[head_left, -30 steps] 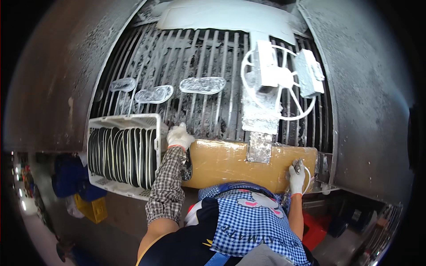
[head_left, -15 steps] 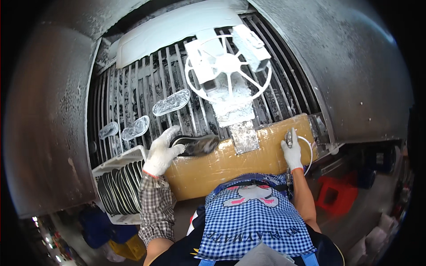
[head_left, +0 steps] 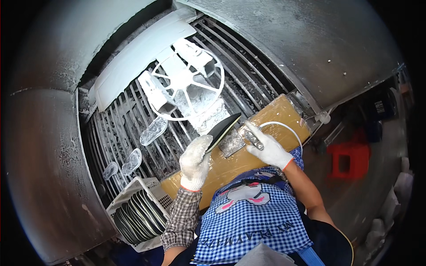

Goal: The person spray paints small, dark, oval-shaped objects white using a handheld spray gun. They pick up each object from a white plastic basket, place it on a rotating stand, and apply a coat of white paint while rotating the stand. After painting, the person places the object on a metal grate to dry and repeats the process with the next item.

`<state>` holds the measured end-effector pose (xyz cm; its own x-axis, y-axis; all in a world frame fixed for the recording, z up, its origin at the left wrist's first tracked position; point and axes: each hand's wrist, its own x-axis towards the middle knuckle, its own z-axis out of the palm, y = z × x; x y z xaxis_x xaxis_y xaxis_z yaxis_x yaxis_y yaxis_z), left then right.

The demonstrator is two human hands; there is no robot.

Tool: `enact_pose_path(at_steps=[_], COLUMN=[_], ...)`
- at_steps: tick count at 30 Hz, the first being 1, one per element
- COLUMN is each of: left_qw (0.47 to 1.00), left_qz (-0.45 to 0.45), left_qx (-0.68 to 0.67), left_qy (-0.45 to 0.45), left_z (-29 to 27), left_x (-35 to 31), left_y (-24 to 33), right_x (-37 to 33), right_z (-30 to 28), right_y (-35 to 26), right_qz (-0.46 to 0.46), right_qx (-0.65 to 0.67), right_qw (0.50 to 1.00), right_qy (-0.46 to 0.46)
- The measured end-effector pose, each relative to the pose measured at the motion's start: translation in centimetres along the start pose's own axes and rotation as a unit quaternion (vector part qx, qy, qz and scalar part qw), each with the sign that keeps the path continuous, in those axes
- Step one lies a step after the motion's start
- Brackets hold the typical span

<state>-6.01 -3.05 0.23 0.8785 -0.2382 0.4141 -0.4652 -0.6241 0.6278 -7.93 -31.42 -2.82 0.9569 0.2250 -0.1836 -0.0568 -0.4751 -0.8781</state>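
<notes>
My left hand (head_left: 195, 162), in a white glove, is closed round one end of a dark shoe sole (head_left: 225, 128) with a pale edge. The sole is tilted up over the near side of the grating, its tip pointing to the far right. Just right of it, my gloved right hand (head_left: 271, 153) grips a small metal spray gun (head_left: 252, 136). A thin white hose (head_left: 288, 128) curves away from the gun. The gun's front end lies close to the sole; whether they touch, I cannot tell. Part of the sole is hidden by my left hand.
A white spoked wheel (head_left: 183, 81) carrying white blocks stands on the metal grating (head_left: 235, 66). A tan wrapped board (head_left: 277, 117) runs along the front. At lower left, a white basket (head_left: 150, 182) holds several soles (head_left: 140, 217). Metal walls flank the booth; a red stool (head_left: 350, 155) stands right.
My left hand has lifted the sole off the board and brought it up and right. My right hand has moved left toward it with the gun. The view has turned.
</notes>
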Motion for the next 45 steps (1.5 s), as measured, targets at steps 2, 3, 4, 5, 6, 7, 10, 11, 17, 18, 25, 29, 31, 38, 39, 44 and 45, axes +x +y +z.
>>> enact_pose_path(at_steps=[2, 3, 4, 5, 6, 7, 10, 11, 17, 18, 25, 29, 31, 38, 39, 44, 45], left_qw=[1.0, 1.0, 0.999, 0.999, 0.999, 0.999, 0.999, 0.998, 0.998, 0.998, 0.997, 0.991, 0.939, 0.78, 0.771, 0.815, 0.819], left_qz=[0.016, 0.025, 0.033, 0.037, 0.039, 0.042, 0.05, 0.053, 0.061, 0.064, 0.08, -0.049, -0.211, -0.242, -0.218, -0.193, -0.195], left_qx=[-0.003, -0.001, 0.001, 0.001, 0.001, 0.0, 0.005, 0.007, 0.009, 0.011, -0.014, -0.107, -0.26, -0.558, -0.58, -0.53, -0.526], left_qy=[-0.002, -0.006, -0.009, -0.011, -0.013, -0.015, -0.016, -0.016, -0.027, -0.016, 0.009, 0.062, 0.08, 0.147, 0.148, 0.129, 0.12], left_z=[0.7, 1.0, 1.2, 1.4, 1.5, 1.6, 1.8, 1.9, 2.6, 2.6, 0.9, 0.4, -1.5, -8.7, -9.8, -13.6, -13.8], left_x=[0.3, 0.4, 0.5, 0.6, 0.5, 0.4, 0.3, 0.2, 0.0, 0.1, 0.2, -0.8, 0.3, 9.0, 10.3, 15.7, 16.7], left_y=[0.2, 0.4, 0.5, 0.7, 0.9, 1.1, 1.0, 1.0, 0.2, 0.2, 0.0, -1.3, 0.4, 4.7, 4.9, 0.9, -0.3], right_x=[0.1, 0.2, 0.4, 0.5, 0.7, 0.6, 0.3, 0.1, -1.2, -1.0, 0.2, 0.8, 0.8, 1.2, 1.3, 1.6, 1.7], right_z=[-0.5, -0.4, -0.1, 0.1, 0.7, 0.9, 1.7, 2.1, 3.4, 3.4, 1.1, 0.0, -0.9, -1.1, -0.7, 0.9, 1.1], right_y=[-1.6, -1.7, -1.6, -1.3, -0.9, -0.6, -0.8, -0.9, -2.5, -2.4, -1.0, 3.0, 4.4, 10.7, 11.4, 11.5, 11.8], right_qz=[0.014, 0.012, 0.011, 0.01, -0.04, -0.022, -0.019, -0.05, -0.116, -0.115, -0.014, -0.003, 0.031, 0.079, 0.092, 0.14, 0.138], right_qx=[0.011, -0.003, -0.016, -0.03, -0.02, -0.017, -0.005, 0.002, 0.007, 0.008, 0.015, 0.063, 0.127, 0.166, 0.167, 0.162, 0.149], right_qw=[0.999, 0.999, 0.999, 0.999, 0.999, 0.999, 0.998, 0.998, 0.99, 0.991, 0.999, 0.986, 0.975, 0.956, 0.956, 0.961, 0.963], right_qy=[-0.043, -0.043, -0.044, -0.044, -0.028, -0.036, -0.052, -0.05, -0.077, -0.068, 0.025, 0.153, 0.182, 0.228, 0.224, 0.178, 0.175])
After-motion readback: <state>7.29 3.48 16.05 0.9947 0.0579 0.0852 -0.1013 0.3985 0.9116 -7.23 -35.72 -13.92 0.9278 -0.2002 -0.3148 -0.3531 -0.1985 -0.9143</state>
